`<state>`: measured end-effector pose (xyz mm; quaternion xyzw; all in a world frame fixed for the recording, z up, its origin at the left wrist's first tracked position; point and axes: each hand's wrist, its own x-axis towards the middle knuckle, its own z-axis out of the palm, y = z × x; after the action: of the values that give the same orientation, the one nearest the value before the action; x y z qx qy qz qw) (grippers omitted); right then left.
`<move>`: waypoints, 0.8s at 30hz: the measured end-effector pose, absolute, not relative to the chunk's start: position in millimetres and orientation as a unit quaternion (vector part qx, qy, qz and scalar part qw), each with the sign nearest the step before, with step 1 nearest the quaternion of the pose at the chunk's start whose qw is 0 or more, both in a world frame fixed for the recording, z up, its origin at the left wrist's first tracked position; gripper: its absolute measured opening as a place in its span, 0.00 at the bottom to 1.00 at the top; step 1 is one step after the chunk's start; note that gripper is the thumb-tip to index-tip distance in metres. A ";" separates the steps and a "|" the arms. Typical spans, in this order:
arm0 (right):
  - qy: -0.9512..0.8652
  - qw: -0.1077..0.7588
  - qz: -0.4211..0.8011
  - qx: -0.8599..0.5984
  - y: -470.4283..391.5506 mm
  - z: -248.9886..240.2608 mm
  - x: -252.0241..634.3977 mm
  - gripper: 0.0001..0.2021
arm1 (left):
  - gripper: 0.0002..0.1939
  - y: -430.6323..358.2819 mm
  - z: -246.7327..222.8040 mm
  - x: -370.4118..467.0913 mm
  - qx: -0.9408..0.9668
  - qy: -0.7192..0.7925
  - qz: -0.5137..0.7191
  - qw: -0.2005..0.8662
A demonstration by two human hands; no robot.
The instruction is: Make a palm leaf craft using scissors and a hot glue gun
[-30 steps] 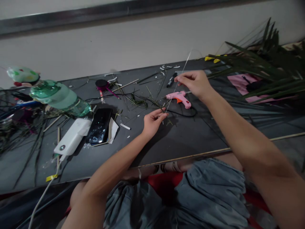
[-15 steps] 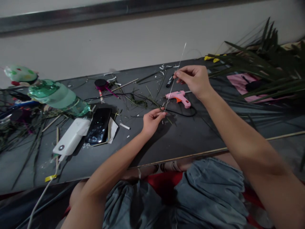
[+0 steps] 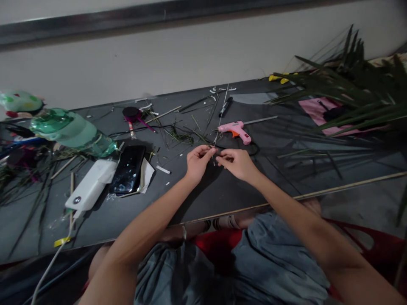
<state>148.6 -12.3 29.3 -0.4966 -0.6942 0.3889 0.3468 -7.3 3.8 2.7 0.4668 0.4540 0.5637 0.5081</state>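
Pale thin stem (image 3: 221, 113), one, pinched at its lower end between left hand (image 3: 197, 161) and right hand (image 3: 235, 162), beside one pink glue gun (image 3: 235, 129).

We have a single view, from the head, looking forward and down across the dark table (image 3: 222, 190) toward the pale wall (image 3: 190, 55) in the upper frame. It sits close: our forearms enter from the bottom edge, lap below.

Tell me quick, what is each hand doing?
Left hand: closed, pinching the thin pale strip at its lower end.
Right hand: closed, pinching the same strip next to it.
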 end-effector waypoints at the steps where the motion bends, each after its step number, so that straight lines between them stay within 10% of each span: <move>1: -0.697 0.344 0.395 -0.491 -16.4 29.1 149.2 0.11 | 0.18 3.5 2.8 -7.3 0.475 0.451 0.563 0.504; 11: -0.712 0.355 0.322 -0.514 -10.8 42.3 187.9 0.12 | 0.25 4.4 15.8 -23.5 0.436 0.495 0.579 0.480; 17: -0.733 0.357 0.270 -0.513 21.5 83.0 239.7 0.08 | 0.14 -50.4 63.1 -72.7 0.594 0.523 0.310 0.527; 24: -0.787 0.331 0.235 -0.464 18.9 141.0 240.3 0.06 | 0.13 -80.5 84.0 -62.3 0.667 0.539 0.443 0.260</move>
<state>240.3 18.9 141.0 -0.4645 -0.7871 0.2348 0.3310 -62.3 -80.5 84.0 0.6675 0.5389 0.4432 0.2599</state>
